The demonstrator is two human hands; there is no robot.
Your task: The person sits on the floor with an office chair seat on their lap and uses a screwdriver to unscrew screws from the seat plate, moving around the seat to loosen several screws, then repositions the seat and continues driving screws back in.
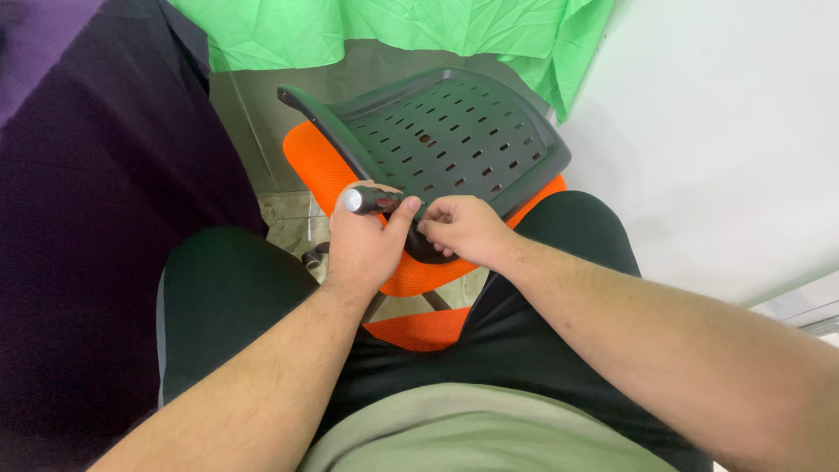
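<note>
1. Nearest the camera is a pale green shirt (472, 433), with black shorts (236, 297) over both knees just past it.
2. Both bare forearms reach out from the near edge and meet in the middle, over the gap between the knees.
3. The left hand (363, 240) is wrapped tight round a tool (371, 200) with a dark handle and a silvery end cap. The cap sticks out past the thumb side, pointing left. The tool's working end is hidden, so can't tell what kind it is.
4. The right hand (463, 229) sits just right of the left one, fingers curled in and pinching at something by the near edge of the chair back (454, 135). Can't make out what it's pinching.
5. That chair back is black slotted plastic, lying tilted over an orange mesh seat (319, 162).
6. A chair base (433, 301) shows below the hands.
7. Far side: green cloth (393, 26) hanging along the top, a white wall (717, 149) right, dark purple fabric (87, 175) left.
</note>
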